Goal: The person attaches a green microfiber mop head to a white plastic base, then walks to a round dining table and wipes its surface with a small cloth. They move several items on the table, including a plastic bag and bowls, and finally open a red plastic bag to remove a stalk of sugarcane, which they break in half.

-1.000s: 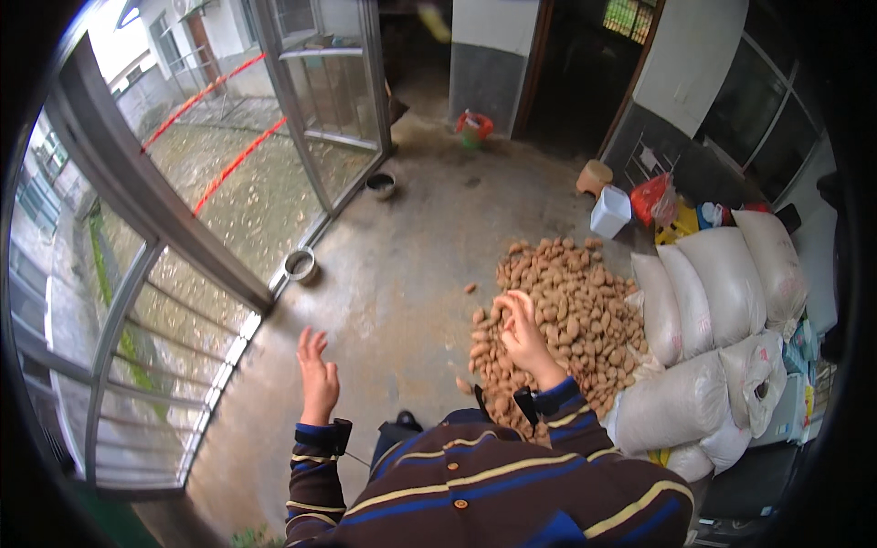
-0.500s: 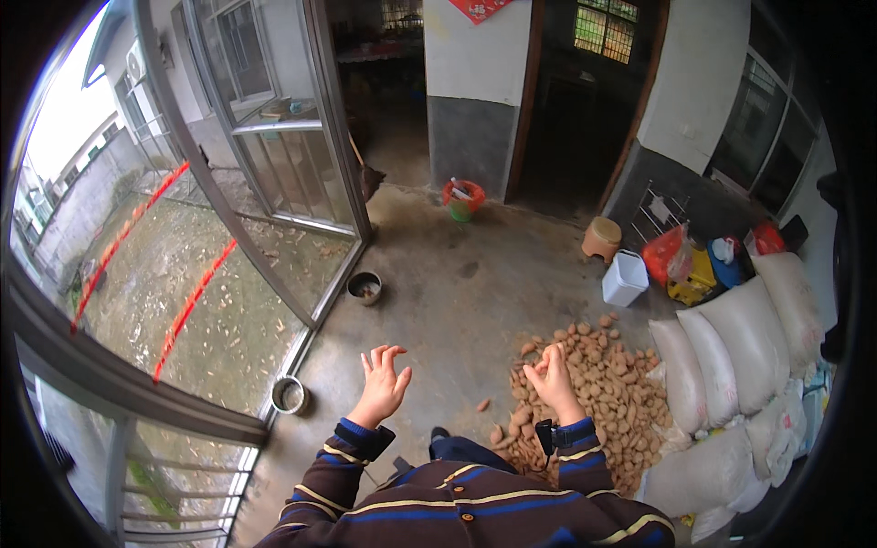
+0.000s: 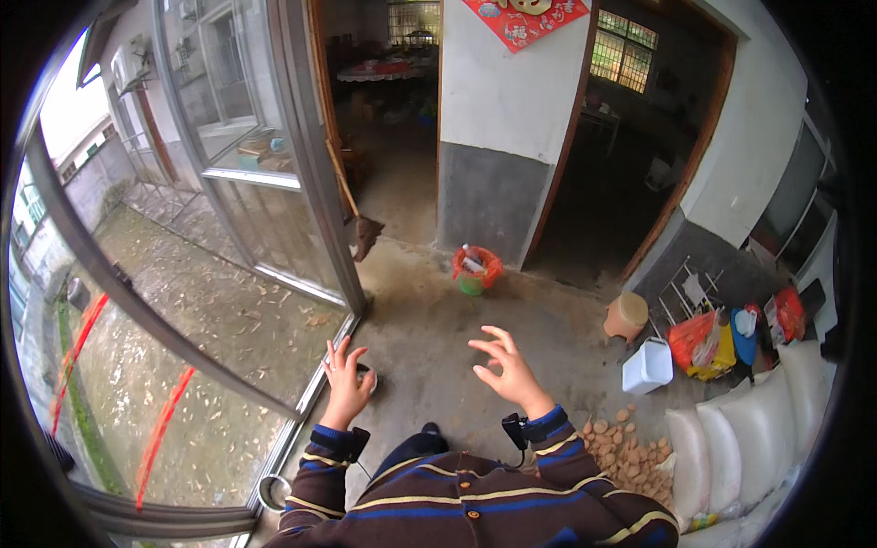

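Tuber pile (image 3: pixel 632 461): partly hidden behind the right sleeve (image 3: pixel 559 446).
Far bowl (image 3: pixel 373 380): partly covered by the left hand (image 3: pixel 346 384).
Red wall poster (image 3: pixel 528 24): top cut off by the view's edge.
Right doorway (image 3: pixel 621 160): interior too dark to tell.

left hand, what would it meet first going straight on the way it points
Straight ahead of the left hand probably stands the grey metal door frame, though depth is hard to judge.
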`<action>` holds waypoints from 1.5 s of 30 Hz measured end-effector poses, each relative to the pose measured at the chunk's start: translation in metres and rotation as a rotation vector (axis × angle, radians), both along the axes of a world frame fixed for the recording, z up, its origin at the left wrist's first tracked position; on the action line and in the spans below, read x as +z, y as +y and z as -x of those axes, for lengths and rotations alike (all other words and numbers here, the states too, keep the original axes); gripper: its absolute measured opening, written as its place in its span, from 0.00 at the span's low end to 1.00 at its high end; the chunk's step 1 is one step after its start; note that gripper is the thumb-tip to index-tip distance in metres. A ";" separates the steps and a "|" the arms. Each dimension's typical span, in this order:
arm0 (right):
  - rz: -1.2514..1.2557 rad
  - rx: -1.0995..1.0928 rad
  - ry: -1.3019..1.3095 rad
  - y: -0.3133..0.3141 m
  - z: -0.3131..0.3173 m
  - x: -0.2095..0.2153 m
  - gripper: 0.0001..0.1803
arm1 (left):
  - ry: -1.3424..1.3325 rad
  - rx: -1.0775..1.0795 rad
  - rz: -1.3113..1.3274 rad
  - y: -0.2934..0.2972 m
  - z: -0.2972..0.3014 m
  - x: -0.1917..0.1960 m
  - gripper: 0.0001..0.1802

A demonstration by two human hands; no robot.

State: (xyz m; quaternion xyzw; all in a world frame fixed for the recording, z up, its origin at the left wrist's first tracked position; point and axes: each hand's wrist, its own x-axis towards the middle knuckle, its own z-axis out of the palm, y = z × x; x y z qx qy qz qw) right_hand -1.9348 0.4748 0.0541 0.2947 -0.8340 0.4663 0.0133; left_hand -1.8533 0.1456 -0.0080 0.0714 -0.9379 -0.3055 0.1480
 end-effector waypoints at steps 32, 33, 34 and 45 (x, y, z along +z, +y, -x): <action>0.186 0.237 -0.198 -0.420 1.079 -0.020 0.16 | 0.252 -0.010 -0.341 -0.316 1.020 0.003 0.34; 0.160 0.203 -0.231 -0.446 1.106 -0.016 0.17 | 0.283 -0.013 -0.266 -0.337 1.054 0.007 0.35; 0.218 0.241 -0.180 -0.472 1.139 -0.011 0.16 | 0.176 0.024 -0.306 -0.359 1.081 0.010 0.35; 0.285 0.276 -0.027 -0.668 1.451 -0.015 0.08 | 0.313 0.046 -0.161 -0.533 1.367 0.047 0.33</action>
